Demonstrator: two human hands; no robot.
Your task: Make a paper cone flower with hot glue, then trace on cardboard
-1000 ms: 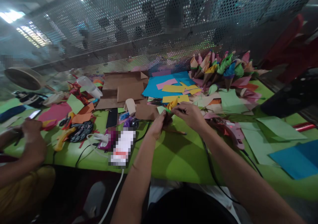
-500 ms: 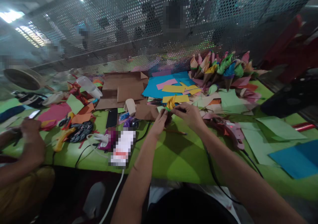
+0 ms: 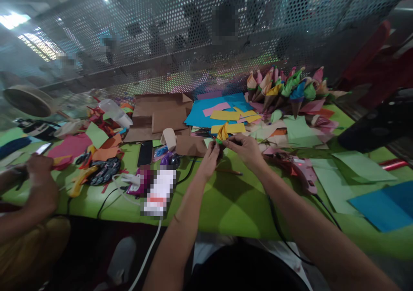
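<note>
A yellow twisted-paper ice cream cone (image 3: pixel 223 131) with a green band at its base is held up in front of me. My left hand (image 3: pixel 210 158) is closed around its lower part, which is mostly hidden by the fingers. From the other side, the fingertips of my right hand (image 3: pixel 245 149) pinch the green band. Beneath my hands a pencil (image 3: pixel 230 171) lies on the green tabletop (image 3: pixel 213 209). Finished-looking paper cones (image 3: pixel 297 94) in several colours stand clustered at the back right.
A pink glue gun (image 3: pixel 305 172) with a black cord lies right of my hands. Brown paper (image 3: pixel 171 116), a blue sheet (image 3: pixel 200 110) and green sheets (image 3: pixel 332 187) cover parts of the table. A charging phone (image 3: pixel 159 192) sits left. At far left, another person's hand (image 3: pixel 38 166) holds a phone.
Both hands stay in nearly the same place on the paper cone. Its yellow swirl has turned slightly, and the right fingers have shifted a little along the green band.
</note>
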